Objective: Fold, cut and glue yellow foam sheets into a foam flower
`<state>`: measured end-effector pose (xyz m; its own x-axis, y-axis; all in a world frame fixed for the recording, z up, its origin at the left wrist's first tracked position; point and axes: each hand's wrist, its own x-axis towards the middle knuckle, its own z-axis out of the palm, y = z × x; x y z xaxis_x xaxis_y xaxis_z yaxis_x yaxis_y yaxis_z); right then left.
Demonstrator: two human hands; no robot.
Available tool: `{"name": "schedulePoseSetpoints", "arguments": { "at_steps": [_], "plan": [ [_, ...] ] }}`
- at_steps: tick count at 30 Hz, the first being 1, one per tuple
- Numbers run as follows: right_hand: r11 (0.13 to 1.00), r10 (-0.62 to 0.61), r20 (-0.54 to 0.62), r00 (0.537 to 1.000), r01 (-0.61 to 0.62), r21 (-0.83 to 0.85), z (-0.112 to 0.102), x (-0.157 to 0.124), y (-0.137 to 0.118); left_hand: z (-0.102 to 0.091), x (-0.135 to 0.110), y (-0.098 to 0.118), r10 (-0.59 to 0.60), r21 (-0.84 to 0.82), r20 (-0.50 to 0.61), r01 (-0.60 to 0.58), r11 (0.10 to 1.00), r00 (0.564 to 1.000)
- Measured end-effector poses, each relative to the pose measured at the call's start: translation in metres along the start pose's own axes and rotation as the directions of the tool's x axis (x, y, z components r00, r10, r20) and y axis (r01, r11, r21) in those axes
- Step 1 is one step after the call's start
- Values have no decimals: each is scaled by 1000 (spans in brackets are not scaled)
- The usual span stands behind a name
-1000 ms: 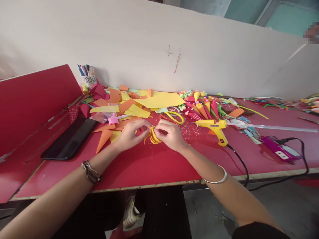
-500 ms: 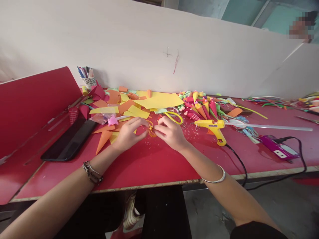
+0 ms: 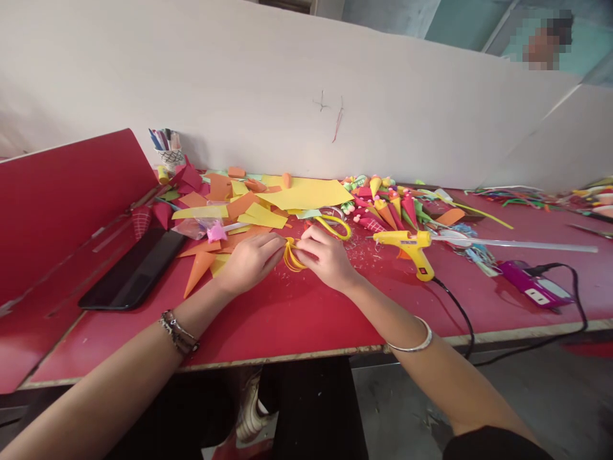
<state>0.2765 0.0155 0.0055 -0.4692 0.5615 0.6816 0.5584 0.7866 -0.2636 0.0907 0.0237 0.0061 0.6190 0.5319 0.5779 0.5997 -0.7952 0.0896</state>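
Note:
A small bundle of looped yellow strands (image 3: 291, 257) is pinched between both hands over the red table (image 3: 287, 313). My left hand (image 3: 253, 259) has thumb and fingers closed on its left side. On the other side, my right hand (image 3: 328, 255) grips it between thumb and fingertips. The loops hang below the fingers; whether they are thread or thin paper strips I cannot tell. Just behind the right hand lie yellow-handled scissors (image 3: 338, 227), their blades hidden. Yellow paper pieces (image 3: 306, 193) and an orange paper cone (image 3: 198, 273) lie around the left hand.
Right of my hands sits a yellow glue gun (image 3: 407, 246) with a clear glue stick and a black cord. A purple power strip (image 3: 539, 284) is further right. Small decorated paper cones (image 3: 390, 207) are piled behind. Left are a black phone (image 3: 134, 271) and a pen cup (image 3: 171, 156).
The yellow loops now hang lower and wider beneath my fingers. My left fingers have curled in closer together, while the right hand has barely moved.

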Motion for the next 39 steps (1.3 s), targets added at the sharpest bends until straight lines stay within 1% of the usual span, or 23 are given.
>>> {"name": "schedulePoseSetpoints", "arguments": {
  "at_steps": [3,5,11,17,21,27,30,32,35,39],
  "plan": [
    [995,32,8,999,-33,97,0,1,-1,-1,1,3,-35,-52,44,37,998,998],
    [990,46,2,999,-46,134,1,1,-2,-1,0,3,-41,-85,52,45,995,998],
    [973,73,-18,997,-67,219,2,3,-4,-1,-1,1,-50,-176,79,63,982,996],
    [959,82,-10,997,-76,274,3,2,-3,-2,0,1,-64,-249,85,83,965,994],
    [961,81,-2,997,-77,267,3,3,-3,-2,1,3,-83,-276,87,104,956,993],
    [964,64,7,998,-63,259,3,3,-3,-3,0,4,-77,-287,81,97,953,994],
    [966,54,-6,999,-50,255,4,3,-2,-4,1,4,-114,-295,102,140,945,988],
    [975,47,-32,998,-39,219,4,3,-1,-5,2,3,-149,-306,117,179,935,982],
    [993,34,-64,997,-27,118,2,2,0,-4,1,1,-163,-330,141,201,922,977],
    [999,31,-57,998,-30,24,-1,2,1,-1,1,-1,-198,-309,149,236,921,969]
  ]
}}
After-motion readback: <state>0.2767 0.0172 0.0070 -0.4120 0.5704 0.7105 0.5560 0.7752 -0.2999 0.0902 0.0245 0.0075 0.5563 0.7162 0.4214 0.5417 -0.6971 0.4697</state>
